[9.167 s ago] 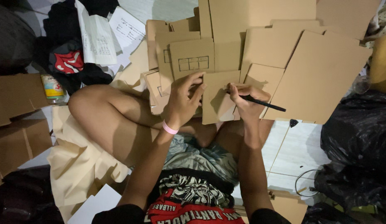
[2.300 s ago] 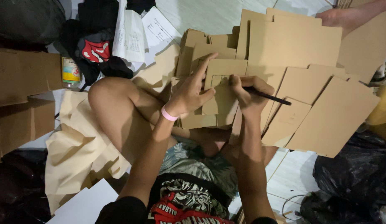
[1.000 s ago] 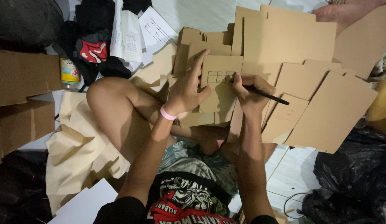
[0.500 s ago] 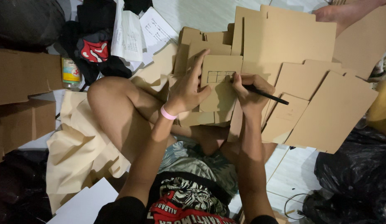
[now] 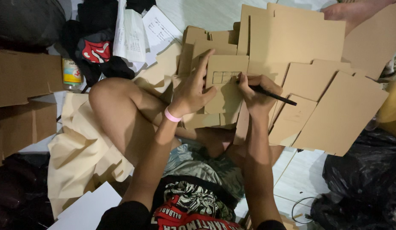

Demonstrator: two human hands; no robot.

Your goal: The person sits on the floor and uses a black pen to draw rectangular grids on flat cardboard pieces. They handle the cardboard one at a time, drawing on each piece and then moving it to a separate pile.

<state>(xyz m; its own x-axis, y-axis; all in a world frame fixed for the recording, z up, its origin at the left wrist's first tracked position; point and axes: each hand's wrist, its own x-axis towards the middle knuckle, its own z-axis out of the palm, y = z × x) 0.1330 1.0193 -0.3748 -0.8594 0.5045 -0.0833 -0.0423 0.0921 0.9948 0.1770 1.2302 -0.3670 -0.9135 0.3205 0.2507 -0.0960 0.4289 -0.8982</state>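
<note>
The small tan cardboard rectangle with a pencilled grid (image 5: pixel 225 83) lies on the stacked cardboard sheets (image 5: pixel 300 42) just ahead of the raised knee, between the two hands. The left hand (image 5: pixel 193 91) presses its left edge flat, fingers spread wide. The right hand (image 5: pixel 255 91) is nearer the grid — closed around a slim black pen (image 5: pixel 272 94) whose tip meets the grid's right end, its long axis slanting away down-right.
</note>
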